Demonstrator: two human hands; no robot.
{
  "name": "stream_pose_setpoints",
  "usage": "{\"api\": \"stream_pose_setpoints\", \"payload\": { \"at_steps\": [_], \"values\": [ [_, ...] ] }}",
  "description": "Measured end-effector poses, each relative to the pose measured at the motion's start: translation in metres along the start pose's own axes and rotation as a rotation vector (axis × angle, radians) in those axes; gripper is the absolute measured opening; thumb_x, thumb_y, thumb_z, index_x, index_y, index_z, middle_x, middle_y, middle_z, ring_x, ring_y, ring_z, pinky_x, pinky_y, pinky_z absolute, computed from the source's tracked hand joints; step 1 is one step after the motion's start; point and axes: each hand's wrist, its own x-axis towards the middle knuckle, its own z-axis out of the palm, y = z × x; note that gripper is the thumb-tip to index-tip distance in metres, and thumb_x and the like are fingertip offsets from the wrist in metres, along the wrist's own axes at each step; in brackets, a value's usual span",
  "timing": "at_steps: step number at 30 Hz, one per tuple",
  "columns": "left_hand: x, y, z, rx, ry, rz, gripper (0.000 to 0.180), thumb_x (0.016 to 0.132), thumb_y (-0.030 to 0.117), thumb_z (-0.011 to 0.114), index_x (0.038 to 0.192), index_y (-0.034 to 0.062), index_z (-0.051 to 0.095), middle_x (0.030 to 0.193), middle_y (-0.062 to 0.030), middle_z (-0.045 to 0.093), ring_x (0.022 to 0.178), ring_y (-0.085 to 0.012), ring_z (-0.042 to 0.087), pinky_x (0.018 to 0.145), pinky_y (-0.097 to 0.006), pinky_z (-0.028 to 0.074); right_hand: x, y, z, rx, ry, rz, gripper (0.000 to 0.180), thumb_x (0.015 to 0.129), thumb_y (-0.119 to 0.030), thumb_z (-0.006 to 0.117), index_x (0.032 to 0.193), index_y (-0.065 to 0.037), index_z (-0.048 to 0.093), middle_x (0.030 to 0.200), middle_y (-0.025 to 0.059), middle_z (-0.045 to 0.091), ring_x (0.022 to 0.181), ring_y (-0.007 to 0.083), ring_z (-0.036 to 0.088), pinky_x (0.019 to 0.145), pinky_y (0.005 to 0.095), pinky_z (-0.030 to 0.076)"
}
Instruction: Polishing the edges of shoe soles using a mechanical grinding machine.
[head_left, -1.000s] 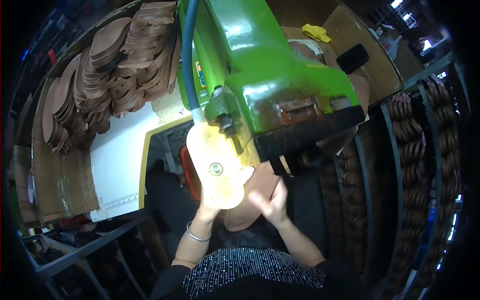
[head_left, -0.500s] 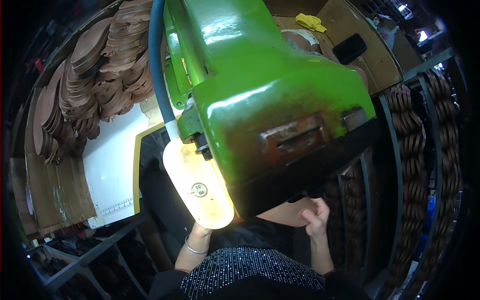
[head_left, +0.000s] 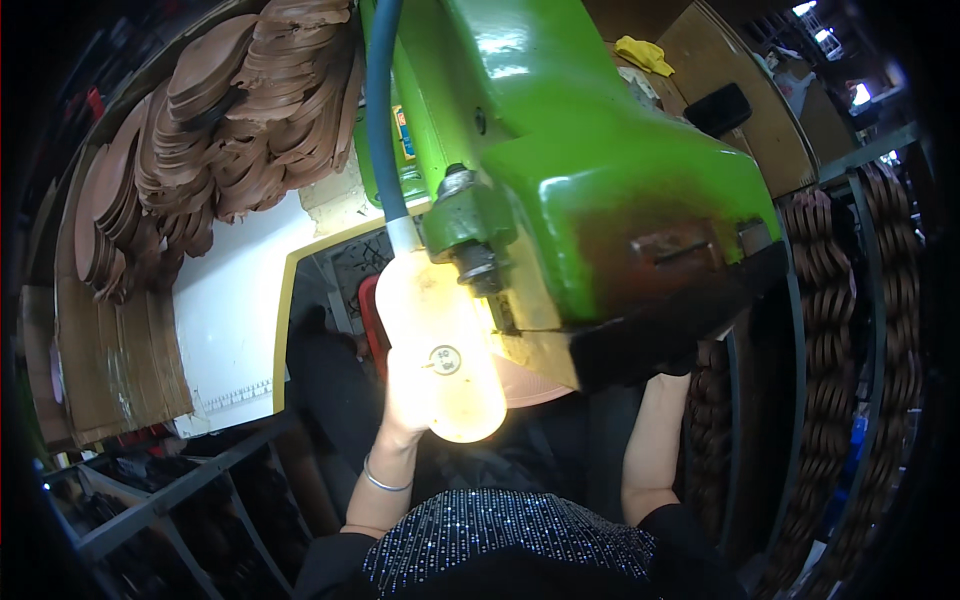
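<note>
The head of a green machine (head_left: 640,190) fills the middle of the view. Beside it hangs a bright oval lamp (head_left: 440,340) on a blue-grey flexible arm. Under the machine head shows the curved edge of a light-brown flat piece (head_left: 537,386), which looks like a shoe sole; most of it is covered. My left hand (head_left: 402,405) is behind the lamp, near the piece's left side, its fingers lost in glare. At the right, the machine hides my right hand (head_left: 672,382) apart from its wrist end, so its fingers and grip cannot be seen.
Stacked brown soles (head_left: 215,120) lie in a cardboard box at the left, beside a white tabletop (head_left: 225,330) with a yellow edge. Racks of brown soles (head_left: 820,330) stand at the right. A yellow cloth (head_left: 643,55) and a black phone-like object (head_left: 718,109) lie at the back right.
My right hand, earlier seen pinching the brown piece's right end, has moved forward under the machine head. My left hand has also gone farther forward. The view has shifted, with machine and lamp appearing farther right.
</note>
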Motion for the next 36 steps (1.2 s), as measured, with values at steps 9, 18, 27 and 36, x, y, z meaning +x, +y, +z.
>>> {"api": "stream_pose_setpoints", "payload": {
  "at_steps": [9, 18, 27, 36],
  "values": [
    [-0.009, 0.048, -0.041, -0.052, 0.284, 0.042, 0.025, 0.073, -0.001, 0.067, 0.097, -0.0073, 0.061, 0.089, -0.0108, 0.066, 0.080, -0.0137, 0.062, 0.076, -0.025, 0.049, -0.033, 0.104, -0.008, 0.363, -0.166, 0.059, 0.043, 0.086, -0.015, 0.056, 0.124, 0.002, 0.044, 0.115, 0.0113, 0.056, 0.102, 0.0218, 0.057, 0.091, 0.0331, 0.045],
    [-0.025, 0.062, -0.061, 0.444, 0.311, -0.162, 0.025, 0.072, 0.005, 0.071, 0.095, 0.0006, 0.063, 0.086, -0.0097, 0.064, 0.079, -0.0174, 0.062, 0.076, -0.029, 0.049, -0.047, 0.060, 0.056, -0.352, -0.338, -0.516, 0.054, 0.079, -0.006, 0.064, 0.127, 0.002, 0.040, 0.118, 0.0128, 0.054, 0.107, 0.0233, 0.055, 0.097, 0.0357, 0.041],
    [0.024, 0.038, -0.005, 0.606, 0.227, 0.427, 0.024, 0.069, 0.022, 0.068, 0.078, 0.0033, 0.057, 0.074, -0.0133, 0.056, 0.067, -0.0289, 0.056, 0.064, -0.038, 0.047, -0.034, 0.035, 0.044, 0.109, -0.039, -0.058, 0.022, 0.075, 0.006, 0.055, 0.095, -0.001, 0.053, 0.095, 0.0063, 0.055, 0.083, 0.0134, 0.054, 0.079, 0.0267, 0.044],
    [0.012, 0.069, -0.052, 0.692, 0.216, 0.152, 0.037, 0.049, 0.017, 0.083, 0.062, 0.0013, 0.052, 0.056, -0.0097, 0.050, 0.047, -0.0198, 0.049, 0.047, -0.029, 0.039, -0.071, 0.027, 0.113, 0.321, -0.230, -0.180, 0.030, 0.087, 0.001, 0.056, 0.114, 0.003, 0.044, 0.107, 0.0081, 0.053, 0.097, 0.0126, 0.055, 0.084, 0.0248, 0.045]
  ]
}}
